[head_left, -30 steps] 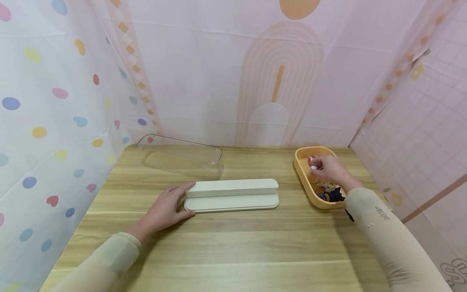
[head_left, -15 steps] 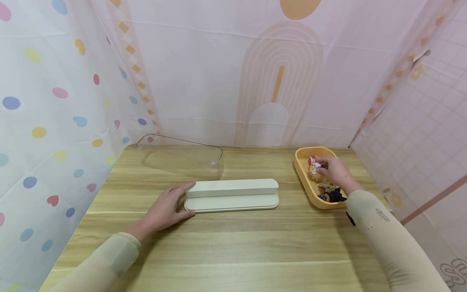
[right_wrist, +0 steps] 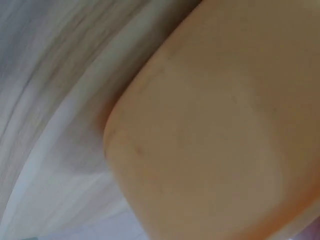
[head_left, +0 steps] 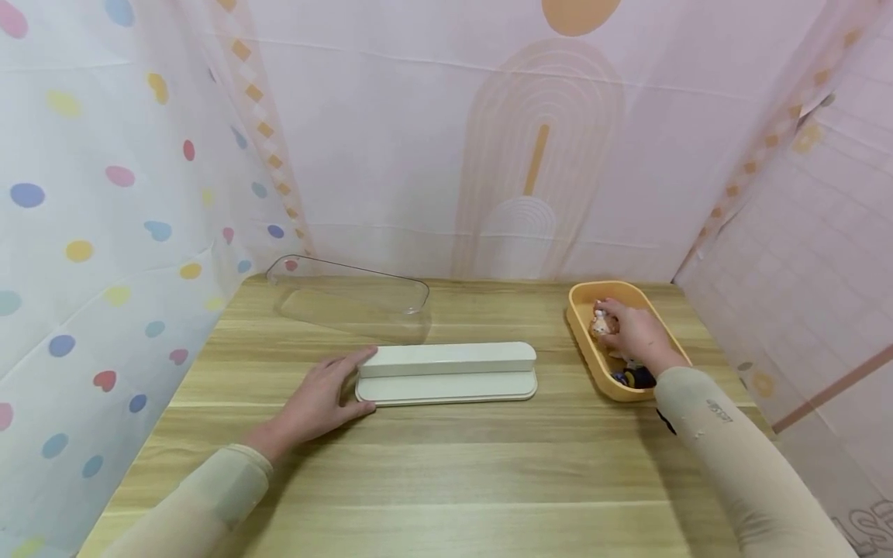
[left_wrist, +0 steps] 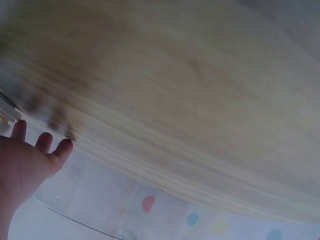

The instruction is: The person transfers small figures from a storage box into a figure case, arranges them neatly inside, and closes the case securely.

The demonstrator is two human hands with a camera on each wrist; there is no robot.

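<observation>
A cream two-step display stand [head_left: 446,384] lies on the table. My left hand [head_left: 321,399] holds its left end, thumb at the front corner and fingers at the back of the upper step; the left wrist view shows the fingers [left_wrist: 44,142] beside its edge. My right hand [head_left: 635,333] reaches into the orange tray [head_left: 580,345] and pinches a small orange-and-white figurine [head_left: 601,323]. A dark figurine [head_left: 637,378] lies nearer the tray's front, and the right hand partly hides the others. The tray's orange wall [right_wrist: 200,125] fills most of the right wrist view.
A clear plastic cover [head_left: 349,298] stands at the back left, behind the stand. Patterned cloth [head_left: 391,155] hangs along the table's back, with more on both sides. The wooden table [head_left: 446,473] extends in front of the stand and tray.
My right hand has shifted slightly within the tray, its fingers moving onto the orange-and-white figurine. The left hand and stand keep their places; the head view has turned very slightly.
</observation>
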